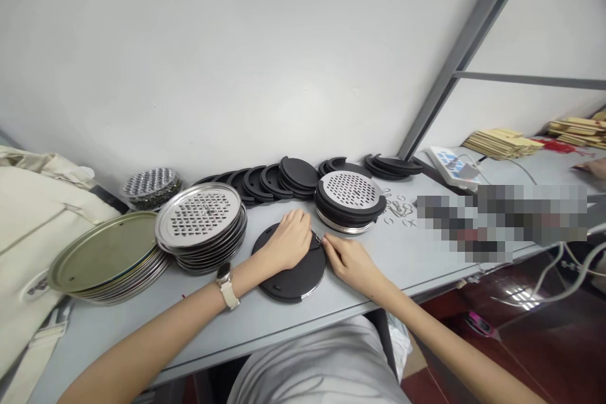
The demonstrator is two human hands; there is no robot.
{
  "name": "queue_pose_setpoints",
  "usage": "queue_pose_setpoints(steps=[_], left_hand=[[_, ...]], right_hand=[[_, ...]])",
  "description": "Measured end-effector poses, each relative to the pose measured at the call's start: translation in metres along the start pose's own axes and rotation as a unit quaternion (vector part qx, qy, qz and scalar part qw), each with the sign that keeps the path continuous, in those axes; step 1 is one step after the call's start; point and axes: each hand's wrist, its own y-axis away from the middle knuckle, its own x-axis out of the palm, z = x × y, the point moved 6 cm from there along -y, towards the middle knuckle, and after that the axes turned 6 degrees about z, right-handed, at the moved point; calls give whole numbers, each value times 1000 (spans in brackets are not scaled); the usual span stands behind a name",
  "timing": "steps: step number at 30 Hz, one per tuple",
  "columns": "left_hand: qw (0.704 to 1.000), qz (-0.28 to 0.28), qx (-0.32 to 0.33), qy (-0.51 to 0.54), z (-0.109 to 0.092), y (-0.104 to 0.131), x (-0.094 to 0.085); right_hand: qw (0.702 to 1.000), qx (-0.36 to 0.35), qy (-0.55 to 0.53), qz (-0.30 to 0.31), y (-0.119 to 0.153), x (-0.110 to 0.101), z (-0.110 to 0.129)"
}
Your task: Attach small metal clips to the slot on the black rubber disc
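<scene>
While the left hand (290, 241) presses flat on the black disc (291, 274), the right hand (348, 260) pinches a small clip (318, 239) at its rim, likely mid-fitting; seating it needs a firm push.

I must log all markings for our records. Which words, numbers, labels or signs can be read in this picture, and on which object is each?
None can be read.
White device: blue marks, too small to read.
Cream bag: a dark mark, illegible.
Watch: face unreadable.

left hand (290, 241) flat on black round lid (293, 274) | right hand (348, 259) pinching at lid's right edge | perforated discs (199, 211) stacked left | assembled stack (350, 199) behind | black rings (279, 180) along wall | grey surface (416, 252)
</scene>
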Motion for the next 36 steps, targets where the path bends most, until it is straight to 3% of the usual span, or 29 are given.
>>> queue_pose_setpoints(steps=[19, 36], left_hand=[[999, 7, -19, 31, 1, 0, -3], [998, 3, -26, 49, 3, 0, -2]], right_hand=[[999, 2, -36, -4, 1, -4, 1], [984, -6, -176, -36, 4, -12, 4]])
